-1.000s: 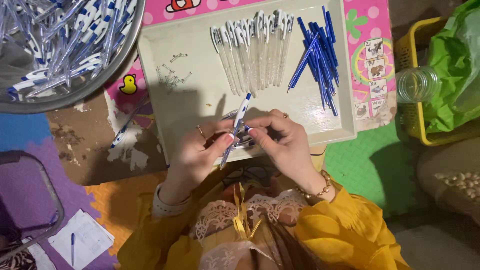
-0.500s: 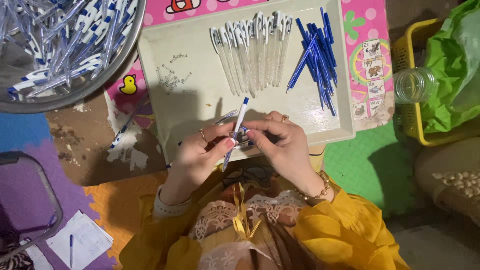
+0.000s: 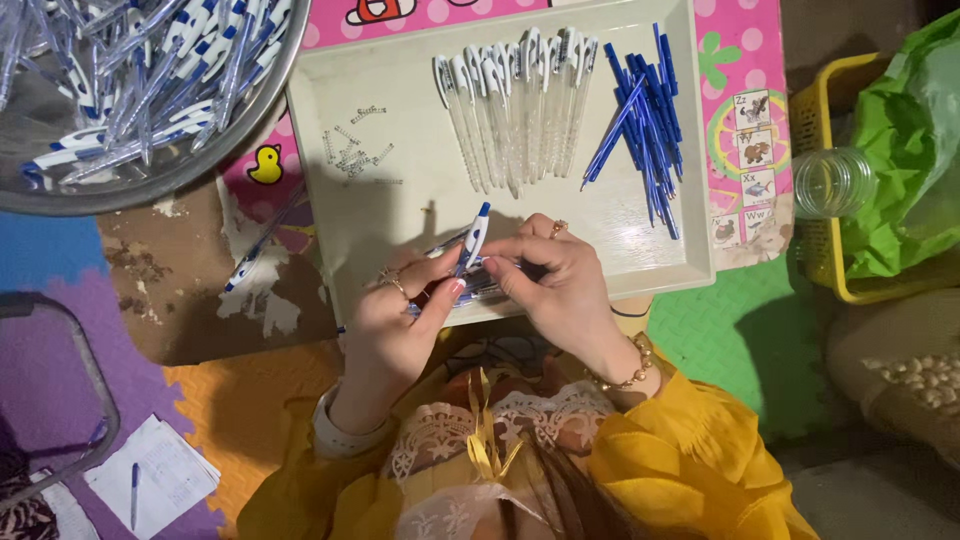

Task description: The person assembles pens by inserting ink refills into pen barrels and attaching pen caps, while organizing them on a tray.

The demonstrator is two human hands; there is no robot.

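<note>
My left hand (image 3: pixel 400 320) and my right hand (image 3: pixel 550 275) meet over the near edge of a cream tray (image 3: pixel 400 200). Together they pinch a white pen with a blue tip (image 3: pixel 474 238), which points up and away from me. More pens lie under my fingers, partly hidden. On the tray sit a row of white pen barrels (image 3: pixel 515 100), a bunch of blue refills (image 3: pixel 645 120) and several small springs (image 3: pixel 350 150).
A metal bowl (image 3: pixel 210 150) full of white and blue pens stands at the upper left. A loose pen (image 3: pixel 250 262) lies on the mat. A clear bottle (image 3: pixel 832 182) and a green bag (image 3: pixel 905 150) sit in a yellow basket at right. Paper with a pen (image 3: pixel 150 480) lies lower left.
The pen in my hands has shifted slightly toward the tray and stands a little more upright. My fingers have closed nearer together on it.
</note>
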